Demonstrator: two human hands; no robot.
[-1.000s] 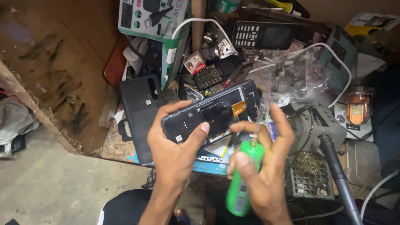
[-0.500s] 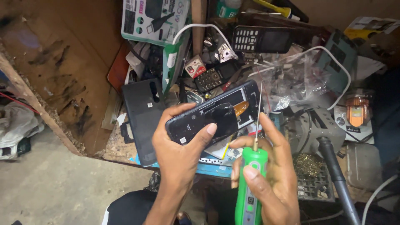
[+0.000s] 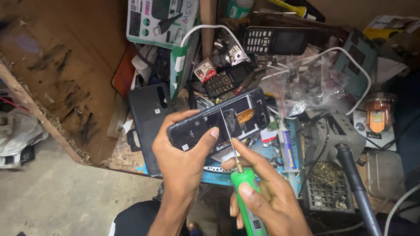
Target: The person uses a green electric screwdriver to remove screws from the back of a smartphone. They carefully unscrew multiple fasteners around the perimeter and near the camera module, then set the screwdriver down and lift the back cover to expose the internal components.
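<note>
Opened phone (image 3: 218,123): a dark, slim rectangular body with rounded corners, its back removed, is being held tilted above the cluttered surface (image 3: 131,153); glossy black inner parts and an orange flex strip are being shown inside it.
Left hand (image 3: 183,153): the opened phone is being grasped from below, the thumb being pressed on its near edge and the fingers being wrapped round the far side, wrist bent upward.
Screwdriver (image 3: 243,192): a thin, shiny metal shaft is being aimed up into the middle of the opened phone; the handle is bright green smooth plastic, rounded.
Right hand (image 3: 267,199): just below and right of the opened phone, its grip is being clenched round the green handle, the index finger being stretched along the shaft's base.
Back cover (image 3: 148,126): a flat matte black plastic panel is lying just left of the opened phone.
Keypad phone (image 3: 273,40): a black bar-shaped handset is lying well beyond the opened phone.
White cable (image 3: 350,57): a smooth cord is looping to the right of the opened phone.
</note>
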